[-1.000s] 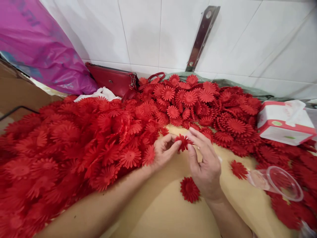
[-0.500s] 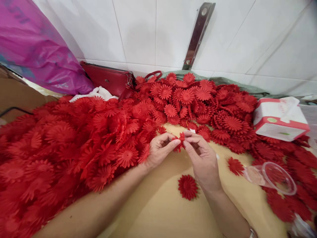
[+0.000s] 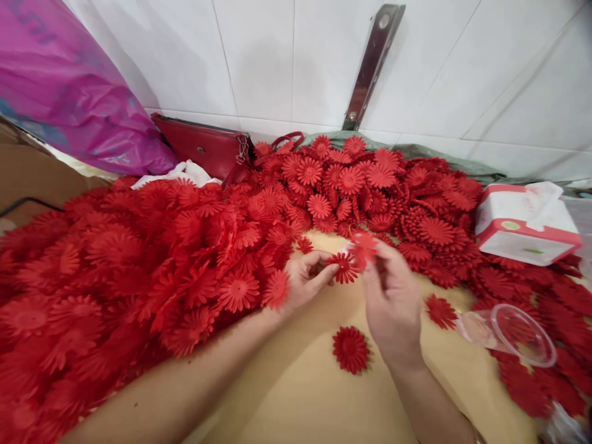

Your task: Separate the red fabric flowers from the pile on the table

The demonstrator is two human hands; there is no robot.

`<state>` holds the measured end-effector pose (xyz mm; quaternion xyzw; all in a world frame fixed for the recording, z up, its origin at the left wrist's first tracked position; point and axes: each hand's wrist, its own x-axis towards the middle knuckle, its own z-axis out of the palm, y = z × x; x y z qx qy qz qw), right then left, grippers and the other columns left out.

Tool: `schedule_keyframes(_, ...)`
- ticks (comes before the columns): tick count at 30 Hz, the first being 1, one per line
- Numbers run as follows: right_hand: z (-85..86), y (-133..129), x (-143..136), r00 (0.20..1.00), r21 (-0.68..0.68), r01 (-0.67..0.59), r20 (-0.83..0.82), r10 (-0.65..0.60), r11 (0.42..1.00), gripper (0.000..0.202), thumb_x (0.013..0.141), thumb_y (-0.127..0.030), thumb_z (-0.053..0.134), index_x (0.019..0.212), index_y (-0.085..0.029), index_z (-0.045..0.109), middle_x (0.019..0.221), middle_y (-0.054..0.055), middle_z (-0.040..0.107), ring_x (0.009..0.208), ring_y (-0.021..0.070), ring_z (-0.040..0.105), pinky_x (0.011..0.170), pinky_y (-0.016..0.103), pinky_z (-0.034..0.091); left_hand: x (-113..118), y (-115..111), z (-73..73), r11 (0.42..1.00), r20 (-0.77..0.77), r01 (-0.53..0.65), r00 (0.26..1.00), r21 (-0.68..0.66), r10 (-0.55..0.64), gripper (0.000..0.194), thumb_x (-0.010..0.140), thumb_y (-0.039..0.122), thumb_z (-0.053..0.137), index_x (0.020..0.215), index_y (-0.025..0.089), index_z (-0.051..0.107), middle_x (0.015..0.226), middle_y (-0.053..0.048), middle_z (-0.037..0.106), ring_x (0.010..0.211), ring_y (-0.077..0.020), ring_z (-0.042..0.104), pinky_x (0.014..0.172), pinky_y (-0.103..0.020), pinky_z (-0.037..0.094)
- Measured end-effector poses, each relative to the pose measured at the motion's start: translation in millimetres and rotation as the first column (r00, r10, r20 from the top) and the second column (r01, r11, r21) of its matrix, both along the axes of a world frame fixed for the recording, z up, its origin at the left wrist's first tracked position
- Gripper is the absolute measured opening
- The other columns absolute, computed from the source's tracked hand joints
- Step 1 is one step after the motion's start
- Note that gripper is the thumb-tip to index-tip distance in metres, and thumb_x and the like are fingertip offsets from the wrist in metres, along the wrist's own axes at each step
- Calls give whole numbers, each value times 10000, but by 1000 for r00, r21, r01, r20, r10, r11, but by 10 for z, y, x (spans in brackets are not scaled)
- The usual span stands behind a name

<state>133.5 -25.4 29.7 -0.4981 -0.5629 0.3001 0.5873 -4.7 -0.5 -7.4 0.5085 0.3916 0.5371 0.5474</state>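
Note:
My left hand [image 3: 309, 277] pinches a dark red artificial flower [image 3: 343, 267] by its edge, petals fanned toward the right. Just beside it, my right hand [image 3: 393, 293] grips a lighter red flower piece [image 3: 363, 248], blurred by motion. The two pieces overlap slightly in view; whether they touch I cannot tell. Below the hands, a single red flower [image 3: 351, 349] lies flat on the tabletop [image 3: 287, 394]. Another loose flower [image 3: 440, 311] rests right of my right wrist. A large heap of red flower pieces [image 3: 238, 291] reaches up against my left forearm.
More stacked flowers [image 3: 435, 231] pile along the back and right. A tissue box [image 3: 527, 237] and a clear plastic cup [image 3: 497, 333] lie among them. Behind stand a red handbag [image 3: 203, 148] and a purple bag [image 3: 87, 92], near a tiled wall with a metal bracket [image 3: 374, 65].
My hands have moved apart a little, the right one going rightward. The red pieces bunched between my fingers now show as two separate flowers, one in each hand.

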Motion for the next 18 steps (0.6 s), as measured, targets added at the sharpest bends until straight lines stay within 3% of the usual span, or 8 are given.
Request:
schedule_keyframes(1, 47, -47, -47, 984, 50, -133, 124, 126, 990, 343, 966, -242, 616, 1302, -303, 651, 1317, 54, 687, 1214, 225, 639, 1065, 425, 500, -1, -12, -9, 999, -6, 29, 1000, 22, -29, 325, 851, 477, 745, 893, 156, 716, 742, -31, 684, 649, -139, 601, 637, -265, 485)
schedule_keyframes(3, 111, -110, -110, 946, 125, -251, 244, 216, 960, 402, 985, -175, 556, 1352, -321, 629, 1441, 47, 622, 1344, 238, 569, 1156, 477, 442, -15, -26, 9, 997, -11, 56, 998, 49, -55, 336, 844, 486, 752, 899, 155, 733, 817, -60, 709, 733, -166, 633, 690, -283, 504)
schedule_keyframes(9, 31, -17, 8, 984, 175, 31, 169, -62, 984, 250, 977, -199, 586, 1189, -278, 692, 1255, 81, 673, 1244, 237, 616, 1114, 493, 480, -55, 22, 146, 998, 65, 58, 996, -40, -55, 404, 775, 523, 808, 751, 148, 657, 653, 1, 633, 600, -106, 555, 608, -237, 469)
schedule_keyframes(14, -71, 43, 27, 959, 149, -29, 284, -15, 988, 173, 907, -259, 703, 1078, -255, 727, 1233, 96, 661, 1194, 245, 629, 1118, 502, 463, -84, 66, 184, 994, 130, 33, 991, -104, -20, 462, 709, 549, 848, 666, 154, 612, 624, 16, 634, 586, -94, 550, 621, -234, 484)
schedule_keyframes(18, -141, 48, 1, 989, -3, -71, 129, 71, 997, 83, 907, -308, 700, 955, -248, 729, 1185, 75, 687, 1185, 235, 632, 1132, 488, 432, -102, 56, 222, 996, 101, 48, 994, -69, -41, 461, 728, 578, 821, 662, 152, 659, 623, 1, 644, 610, -110, 568, 655, -251, 501)
